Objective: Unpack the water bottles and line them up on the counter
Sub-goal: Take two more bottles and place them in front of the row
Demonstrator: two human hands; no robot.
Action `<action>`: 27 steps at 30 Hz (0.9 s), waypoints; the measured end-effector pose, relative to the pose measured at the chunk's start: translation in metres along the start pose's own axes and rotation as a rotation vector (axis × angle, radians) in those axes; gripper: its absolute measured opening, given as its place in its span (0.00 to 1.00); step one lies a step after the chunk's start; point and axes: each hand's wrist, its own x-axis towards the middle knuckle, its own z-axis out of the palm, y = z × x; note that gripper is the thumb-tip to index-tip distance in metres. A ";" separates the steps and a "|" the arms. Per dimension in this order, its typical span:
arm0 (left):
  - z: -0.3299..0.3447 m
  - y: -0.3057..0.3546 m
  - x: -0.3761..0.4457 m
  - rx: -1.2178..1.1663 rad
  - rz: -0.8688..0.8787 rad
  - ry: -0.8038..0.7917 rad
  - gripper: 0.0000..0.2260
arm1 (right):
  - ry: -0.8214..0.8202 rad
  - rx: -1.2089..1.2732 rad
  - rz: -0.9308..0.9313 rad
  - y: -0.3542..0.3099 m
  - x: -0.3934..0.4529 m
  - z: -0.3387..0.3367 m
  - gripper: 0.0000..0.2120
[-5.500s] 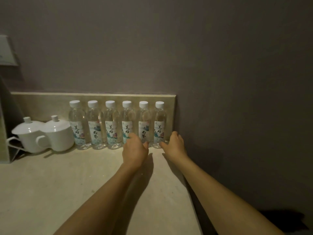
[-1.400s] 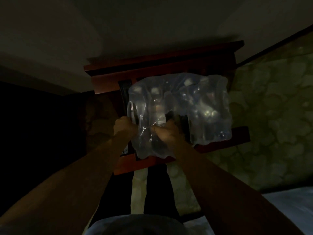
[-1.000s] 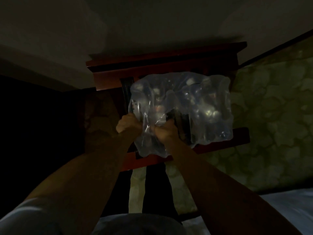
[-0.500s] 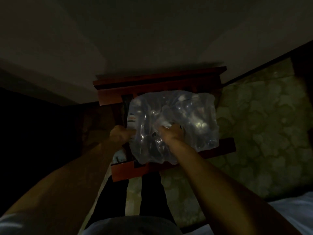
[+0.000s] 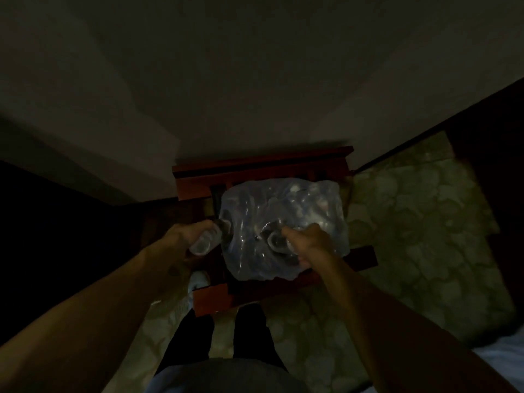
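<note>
Dim room on my feed, very little light: plain pale wall (image 5: 255,80) fills the top half, a patterned greenish carpet (image 5: 411,236) runs along the right and under the feet. Against the wall stands a dark red wooden luggage rack (image 5: 255,171) with black straps across its top. On the rack sits the clear shrink-wrapped pack of water bottles (image 5: 286,219), plastic film crumpled and glossy, with white caps faintly visible near its far right corner; I can't count the bottles inside, too blurred. Left hand (image 5: 188,236) is at the pack's near-left corner, fingers curled round a clear plastic water bottle (image 5: 205,241) that lies roughly on its side, its round end toward the camera, just outside the film's left edge. Right hand (image 5: 307,242) is at the near edge of the pack, fingers curled into the torn film; a second rounded bottle end shows just left of the knuckles, but I can't tell whether the hand grips that bottle or only the wrap. Both forearms reach in from the bottom corners, bare. Below the rack I see the person's dark trouser legs (image 5: 221,336) and one light-coloured shoe (image 5: 198,280) near the rack's front-left leg. Bottom right corner shows a pale blue-white fabric edge (image 5: 502,355), possibly bedding, unclear. Left side of the view is near black, nothing readable there.
</note>
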 end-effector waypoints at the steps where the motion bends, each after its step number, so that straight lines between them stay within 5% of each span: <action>1: -0.002 0.001 -0.006 -0.027 -0.016 0.003 0.25 | -0.009 -0.005 -0.005 -0.006 -0.004 -0.006 0.32; 9: -0.007 0.040 -0.052 -0.151 -0.007 -0.025 0.19 | -0.083 -0.098 -0.077 -0.059 -0.032 -0.028 0.39; 20: -0.019 0.082 -0.126 -0.581 0.124 -0.274 0.10 | -0.074 0.145 -0.261 -0.120 -0.081 -0.064 0.30; 23: -0.022 0.090 -0.146 -0.774 0.148 -0.381 0.13 | -0.014 0.308 -0.285 -0.136 -0.096 -0.072 0.22; 27: -0.027 0.090 -0.163 -0.669 0.277 -0.428 0.19 | 0.020 0.431 -0.330 -0.141 -0.122 -0.068 0.22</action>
